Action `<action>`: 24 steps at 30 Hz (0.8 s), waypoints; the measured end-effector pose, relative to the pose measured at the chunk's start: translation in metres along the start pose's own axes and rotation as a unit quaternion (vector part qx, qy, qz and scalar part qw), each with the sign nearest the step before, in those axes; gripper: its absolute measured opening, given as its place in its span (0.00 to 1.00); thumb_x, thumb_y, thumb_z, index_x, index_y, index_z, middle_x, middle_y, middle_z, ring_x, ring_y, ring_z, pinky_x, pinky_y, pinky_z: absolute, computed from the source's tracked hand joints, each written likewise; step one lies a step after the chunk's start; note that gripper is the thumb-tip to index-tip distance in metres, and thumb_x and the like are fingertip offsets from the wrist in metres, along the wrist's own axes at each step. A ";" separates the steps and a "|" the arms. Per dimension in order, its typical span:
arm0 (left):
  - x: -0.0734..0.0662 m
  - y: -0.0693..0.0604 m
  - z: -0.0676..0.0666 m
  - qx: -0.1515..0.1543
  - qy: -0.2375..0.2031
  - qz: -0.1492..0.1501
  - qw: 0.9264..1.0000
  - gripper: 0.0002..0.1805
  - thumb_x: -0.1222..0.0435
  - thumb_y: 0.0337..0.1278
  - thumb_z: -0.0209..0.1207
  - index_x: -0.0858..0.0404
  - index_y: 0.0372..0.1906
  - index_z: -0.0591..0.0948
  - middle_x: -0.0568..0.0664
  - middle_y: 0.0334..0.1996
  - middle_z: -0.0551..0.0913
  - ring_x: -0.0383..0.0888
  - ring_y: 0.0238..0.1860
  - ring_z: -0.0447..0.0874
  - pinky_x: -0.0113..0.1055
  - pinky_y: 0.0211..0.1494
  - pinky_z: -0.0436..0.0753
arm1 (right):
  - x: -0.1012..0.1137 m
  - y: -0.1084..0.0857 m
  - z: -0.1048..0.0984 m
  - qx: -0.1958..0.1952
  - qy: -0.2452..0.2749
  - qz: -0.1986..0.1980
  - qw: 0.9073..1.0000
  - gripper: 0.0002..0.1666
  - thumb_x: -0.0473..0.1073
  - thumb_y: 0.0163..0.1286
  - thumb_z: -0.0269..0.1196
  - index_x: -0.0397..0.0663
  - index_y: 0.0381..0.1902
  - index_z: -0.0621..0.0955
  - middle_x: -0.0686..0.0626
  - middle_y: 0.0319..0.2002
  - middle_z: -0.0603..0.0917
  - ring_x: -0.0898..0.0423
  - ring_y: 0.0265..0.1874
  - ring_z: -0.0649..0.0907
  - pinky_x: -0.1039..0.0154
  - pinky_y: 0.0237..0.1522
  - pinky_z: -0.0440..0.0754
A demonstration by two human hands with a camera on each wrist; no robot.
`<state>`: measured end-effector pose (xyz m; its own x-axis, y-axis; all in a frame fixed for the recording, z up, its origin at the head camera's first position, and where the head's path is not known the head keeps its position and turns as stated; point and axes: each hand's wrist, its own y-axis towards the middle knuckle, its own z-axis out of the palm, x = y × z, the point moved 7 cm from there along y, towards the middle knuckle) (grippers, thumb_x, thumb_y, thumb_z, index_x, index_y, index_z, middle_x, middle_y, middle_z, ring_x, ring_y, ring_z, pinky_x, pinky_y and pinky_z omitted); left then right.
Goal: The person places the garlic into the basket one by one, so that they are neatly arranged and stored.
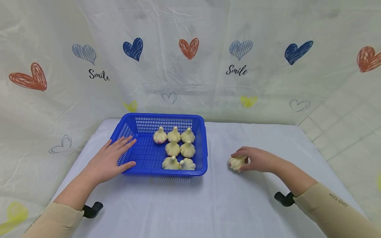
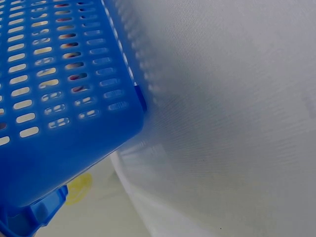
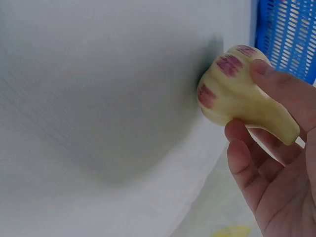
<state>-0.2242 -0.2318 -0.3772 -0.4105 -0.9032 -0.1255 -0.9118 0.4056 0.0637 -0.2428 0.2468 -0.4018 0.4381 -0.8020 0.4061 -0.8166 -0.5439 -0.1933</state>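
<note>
In the head view my right hand [image 1: 258, 160] pinches a garlic bulb [image 1: 236, 163] between thumb and fingers, low over the table to the right of the basket. The right wrist view shows this cream bulb [image 3: 232, 89] with purple patches and its stem toward the palm. My left hand [image 1: 108, 162] rests with spread fingers on the left side of the blue plastic basket [image 1: 205, 145]. Several garlic bulbs [image 1: 172, 149] stand in the basket's right half, stems up. The left wrist view shows only the basket's slotted wall [image 2: 59, 133], not the hand.
A white cloth [image 1: 190, 205] covers the table. Behind it hangs a pale sheet [image 1: 208, 82] printed with hearts and the word Smile. Bare basket floor [image 1: 145, 148] shows left of the bulbs.
</note>
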 end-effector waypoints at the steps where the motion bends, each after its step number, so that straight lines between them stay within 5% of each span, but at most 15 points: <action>1: 0.000 0.000 0.000 0.000 0.000 0.000 1.000 0.48 0.30 0.61 0.47 0.51 0.79 0.55 0.53 0.78 0.54 0.59 0.78 0.46 0.60 0.77 0.42 | 0.001 0.000 0.000 -0.001 0.002 0.001 1.000 0.29 0.45 0.60 0.73 0.50 0.60 0.82 0.53 0.53 0.80 0.55 0.40 0.79 0.63 0.41 0.79; 14: 0.001 0.000 0.001 0.001 0.000 0.000 1.000 0.48 0.30 0.62 0.47 0.51 0.79 0.55 0.54 0.78 0.54 0.59 0.78 0.46 0.60 0.77 0.42 | 0.000 -0.005 -0.008 -0.019 0.021 0.010 1.000 0.32 0.44 0.59 0.73 0.51 0.62 0.79 0.53 0.54 0.80 0.56 0.39 0.80 0.62 0.39 0.79; 24: 0.002 0.001 0.003 -0.001 0.001 0.000 1.000 0.48 0.30 0.62 0.47 0.51 0.79 0.54 0.53 0.78 0.53 0.59 0.78 0.46 0.60 0.77 0.41 | -0.013 -0.014 -0.015 -0.048 0.048 0.008 0.998 0.27 0.41 0.63 0.70 0.51 0.61 0.80 0.57 0.43 0.81 0.56 0.36 0.79 0.66 0.33 0.79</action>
<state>-0.2258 -0.2331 -0.3802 -0.4104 -0.9035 -0.1236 -0.9119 0.4053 0.0650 -0.2424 0.2684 -0.3906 0.3899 -0.7806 0.4886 -0.8576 -0.5010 -0.1160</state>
